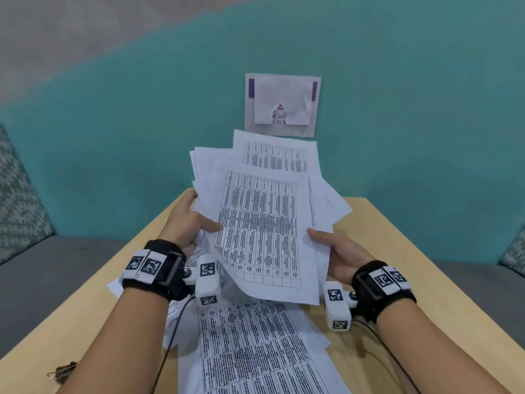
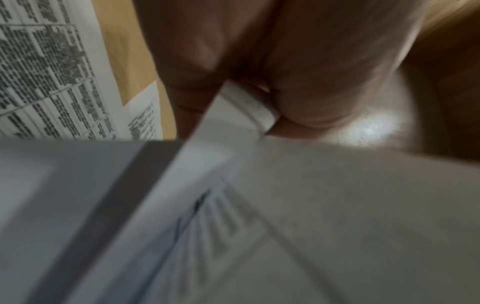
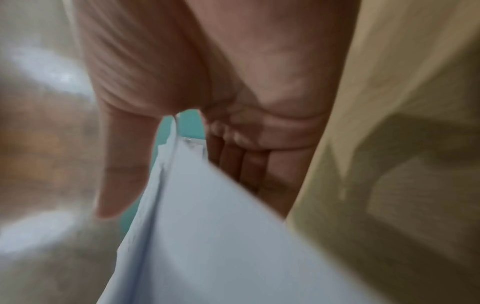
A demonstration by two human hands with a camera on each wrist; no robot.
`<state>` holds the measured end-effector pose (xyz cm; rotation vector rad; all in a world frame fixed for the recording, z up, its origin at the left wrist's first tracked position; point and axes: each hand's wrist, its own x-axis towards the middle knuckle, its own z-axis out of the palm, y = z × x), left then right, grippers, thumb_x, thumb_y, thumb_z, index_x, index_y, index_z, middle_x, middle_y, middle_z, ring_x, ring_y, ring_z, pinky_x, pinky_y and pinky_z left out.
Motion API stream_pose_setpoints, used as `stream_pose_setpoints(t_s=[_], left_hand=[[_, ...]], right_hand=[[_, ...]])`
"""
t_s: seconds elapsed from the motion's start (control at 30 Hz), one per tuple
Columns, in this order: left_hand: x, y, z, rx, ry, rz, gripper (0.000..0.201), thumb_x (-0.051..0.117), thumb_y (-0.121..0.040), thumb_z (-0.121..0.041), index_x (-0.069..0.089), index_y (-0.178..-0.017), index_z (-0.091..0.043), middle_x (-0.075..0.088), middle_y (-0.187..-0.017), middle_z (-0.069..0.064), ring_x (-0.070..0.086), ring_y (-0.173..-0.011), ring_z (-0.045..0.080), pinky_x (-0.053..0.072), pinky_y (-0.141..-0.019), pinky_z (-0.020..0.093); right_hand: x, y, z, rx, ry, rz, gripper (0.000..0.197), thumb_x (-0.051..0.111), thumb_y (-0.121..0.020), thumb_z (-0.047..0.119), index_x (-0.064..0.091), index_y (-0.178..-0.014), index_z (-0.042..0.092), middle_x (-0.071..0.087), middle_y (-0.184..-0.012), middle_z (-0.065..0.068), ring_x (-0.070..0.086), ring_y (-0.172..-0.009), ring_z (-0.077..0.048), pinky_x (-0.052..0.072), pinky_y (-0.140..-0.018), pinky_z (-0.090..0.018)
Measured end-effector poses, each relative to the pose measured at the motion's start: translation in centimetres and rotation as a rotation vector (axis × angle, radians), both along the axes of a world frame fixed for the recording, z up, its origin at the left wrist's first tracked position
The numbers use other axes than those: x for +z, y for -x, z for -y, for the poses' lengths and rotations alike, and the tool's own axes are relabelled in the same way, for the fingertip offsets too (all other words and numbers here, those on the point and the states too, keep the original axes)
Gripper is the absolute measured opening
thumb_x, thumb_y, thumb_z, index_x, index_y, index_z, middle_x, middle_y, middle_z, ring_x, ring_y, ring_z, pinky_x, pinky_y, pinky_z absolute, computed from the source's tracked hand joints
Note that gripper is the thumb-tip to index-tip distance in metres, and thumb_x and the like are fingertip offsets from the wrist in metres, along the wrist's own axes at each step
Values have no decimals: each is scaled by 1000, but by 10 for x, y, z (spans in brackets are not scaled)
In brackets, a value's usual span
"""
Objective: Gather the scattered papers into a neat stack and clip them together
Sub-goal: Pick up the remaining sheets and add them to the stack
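Note:
I hold a loose, uneven bundle of white printed papers (image 1: 264,220) up above the wooden table (image 1: 412,268). My left hand (image 1: 193,220) grips its left edge, thumb on the front sheet and fingers behind. My right hand (image 1: 332,248) holds the right edge, thumb on top. The sheets fan out at different angles. In the left wrist view the paper edge (image 2: 249,109) sits between my fingers. The right wrist view shows the sheets (image 3: 197,226) between thumb and fingers. More printed papers (image 1: 255,345) lie flat on the table below. A binder clip (image 1: 61,371) lies near the table's front left edge.
A teal wall (image 1: 142,137) rises behind the table, with a paper notice (image 1: 282,105) stuck to it. Grey seating with patterned cushions (image 1: 17,194) flanks the table on both sides. Cables from the wrist cameras hang over the table.

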<state>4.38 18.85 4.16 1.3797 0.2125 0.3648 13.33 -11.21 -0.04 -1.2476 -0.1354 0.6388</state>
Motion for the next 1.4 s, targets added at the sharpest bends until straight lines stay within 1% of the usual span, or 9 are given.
stream_pose_setpoints(t_s=[0.17,0.37,0.5,0.7,0.87,1.03,1.17,1.3,1.4], left_hand=[[13,6,13,-30,-97,86,78,63,-74,31,56,-134,-19,78,-112,7,74,-101,37,60,-82,60],[25,12,17,-136,-111,120,50,71,-87,3,61,-134,-12,78,-117,6,76,-103,26,61,-82,33],[25,7,16,28,-184,156,43,74,-82,11,68,-114,-17,80,-103,2,77,-96,22,59,-91,42],[14,-5,23,171,-147,189,35,69,-85,14,70,-98,-19,80,-96,-5,77,-91,17,59,-85,36],[0,-12,27,207,-138,166,37,67,-87,15,70,-97,-20,78,-90,-10,75,-86,11,58,-82,31],[-5,-16,32,222,-135,180,32,66,-89,13,68,-108,-13,76,-99,-3,74,-84,8,58,-70,20],[-12,-18,33,190,-147,141,34,66,-89,12,70,-114,-11,77,-102,-4,75,-87,5,56,-65,14],[-16,-18,33,145,-177,103,30,71,-89,7,70,-99,-21,78,-95,-9,75,-79,-1,54,-62,11],[-19,-20,30,182,-190,85,26,73,-88,5,70,-103,-16,78,-102,-1,76,-92,14,59,-81,30]], right_hand=[[14,10,-3,-125,-21,273,42,68,-82,-10,65,-123,2,73,-118,-15,71,-106,-32,57,-91,-45],[17,4,1,-451,105,541,31,82,-79,9,73,-109,14,78,-103,0,74,-99,-20,54,-97,-45],[27,9,-4,-446,103,657,16,77,-85,11,74,-97,22,79,-94,7,75,-90,-12,57,-91,-39],[20,9,-14,-529,62,680,21,82,-81,13,72,-99,16,78,-95,3,75,-89,-11,59,-87,-36],[14,1,-10,-562,7,645,31,82,-76,-1,70,-104,5,74,-92,5,71,-69,4,59,-68,-17],[11,-4,-10,-601,-6,637,26,83,-77,2,68,-89,20,72,-89,13,69,-70,9,57,-70,-16],[7,-6,-9,-564,19,621,31,83,-74,-1,71,-95,18,76,-93,9,73,-82,-4,58,-76,-24],[1,-8,-6,-506,48,532,33,81,-76,-1,73,-105,10,78,-100,-2,74,-95,-23,57,-84,-37],[1,-9,-3,-520,32,537,33,78,-78,-5,72,-106,11,77,-103,-2,73,-98,-22,57,-88,-39]])
